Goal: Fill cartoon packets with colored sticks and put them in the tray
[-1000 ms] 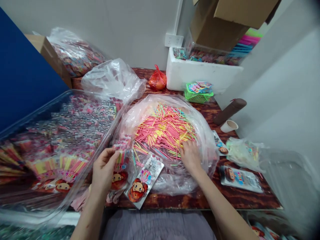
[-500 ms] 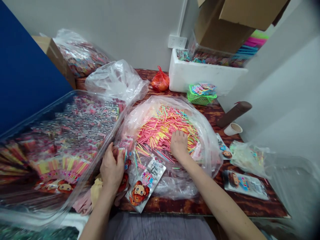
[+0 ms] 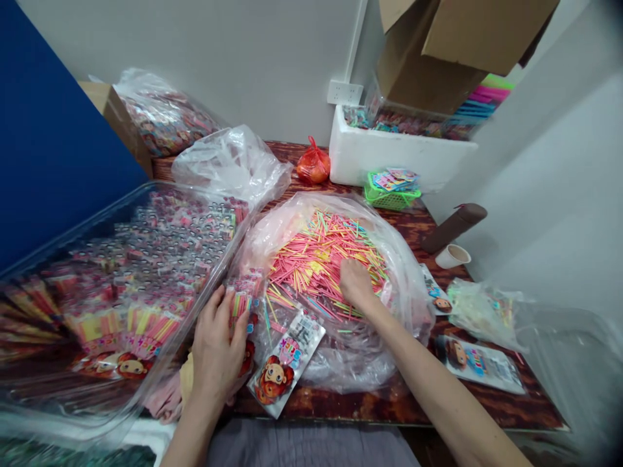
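My right hand [image 3: 356, 283] is down in a heap of thin pink, yellow and green sticks [image 3: 306, 256] inside a large open clear plastic bag [image 3: 272, 220]. Its fingers are curled among the sticks, and the fingertips are hidden. My left hand [image 3: 219, 340] lies at the bag's left side, thumb and fingers apart, against small packets filled with coloured sticks [image 3: 239, 303]. Part of these packets is covered by the hand. Between my hands lies a flat silver packet with a red-haired cartoon figure [image 3: 287, 363], overlapping the bag's front edge.
A clear tub [image 3: 150, 383] full of filled packets stands at left. Behind are a crumpled plastic bag [image 3: 233, 162], a red bag [image 3: 313, 163], a green basket [image 3: 392, 198] and a white foam box [image 3: 403, 155]. At right stand a brown bottle [image 3: 452, 228], a paper cup [image 3: 452, 257] and another packet [image 3: 479, 366].
My right hand has shifted slightly right, still in the sticks. The left hand's fingers have straightened and spread a little over the packets. The whole view has moved slightly.
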A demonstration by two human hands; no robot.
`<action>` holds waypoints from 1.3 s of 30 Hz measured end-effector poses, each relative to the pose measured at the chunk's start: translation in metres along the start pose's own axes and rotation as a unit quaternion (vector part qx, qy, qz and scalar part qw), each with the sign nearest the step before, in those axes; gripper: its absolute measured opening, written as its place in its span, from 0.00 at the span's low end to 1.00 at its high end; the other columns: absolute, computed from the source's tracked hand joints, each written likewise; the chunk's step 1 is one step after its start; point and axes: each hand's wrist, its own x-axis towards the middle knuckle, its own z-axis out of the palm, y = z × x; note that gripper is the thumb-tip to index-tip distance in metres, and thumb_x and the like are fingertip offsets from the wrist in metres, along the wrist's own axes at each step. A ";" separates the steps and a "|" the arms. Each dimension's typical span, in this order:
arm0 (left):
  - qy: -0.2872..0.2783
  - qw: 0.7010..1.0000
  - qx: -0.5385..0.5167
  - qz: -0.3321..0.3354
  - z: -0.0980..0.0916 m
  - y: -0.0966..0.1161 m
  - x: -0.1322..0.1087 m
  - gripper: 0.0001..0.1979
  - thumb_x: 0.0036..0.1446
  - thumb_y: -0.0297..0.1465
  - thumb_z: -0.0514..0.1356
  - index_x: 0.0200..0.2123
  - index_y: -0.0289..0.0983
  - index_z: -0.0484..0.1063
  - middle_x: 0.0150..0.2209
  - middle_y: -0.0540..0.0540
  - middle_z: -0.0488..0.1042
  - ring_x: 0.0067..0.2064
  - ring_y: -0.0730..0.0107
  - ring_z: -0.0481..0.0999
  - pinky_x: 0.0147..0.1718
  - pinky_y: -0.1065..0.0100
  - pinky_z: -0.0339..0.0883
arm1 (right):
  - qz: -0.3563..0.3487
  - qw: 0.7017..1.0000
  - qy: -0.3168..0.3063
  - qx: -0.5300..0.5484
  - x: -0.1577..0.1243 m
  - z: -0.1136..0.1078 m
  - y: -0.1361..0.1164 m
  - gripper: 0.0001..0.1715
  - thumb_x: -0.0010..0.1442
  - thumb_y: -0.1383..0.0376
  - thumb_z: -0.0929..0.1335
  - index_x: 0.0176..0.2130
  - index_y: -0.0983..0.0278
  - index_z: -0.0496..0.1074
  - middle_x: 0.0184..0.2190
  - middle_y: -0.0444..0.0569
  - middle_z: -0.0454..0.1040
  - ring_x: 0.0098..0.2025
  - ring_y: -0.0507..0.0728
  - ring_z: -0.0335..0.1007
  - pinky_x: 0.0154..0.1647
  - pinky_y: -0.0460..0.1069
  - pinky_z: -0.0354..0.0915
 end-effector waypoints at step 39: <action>-0.263 0.922 -0.138 0.249 0.076 0.107 -0.008 0.29 0.68 0.34 0.49 0.68 0.39 0.44 0.68 0.38 0.55 0.69 0.60 0.53 0.65 0.49 0.51 | -0.044 0.726 0.003 0.686 -0.098 0.037 -0.012 0.12 0.60 0.66 0.63 0.42 0.60 0.72 0.37 0.46 0.76 0.43 0.57 0.70 0.51 0.53 0.63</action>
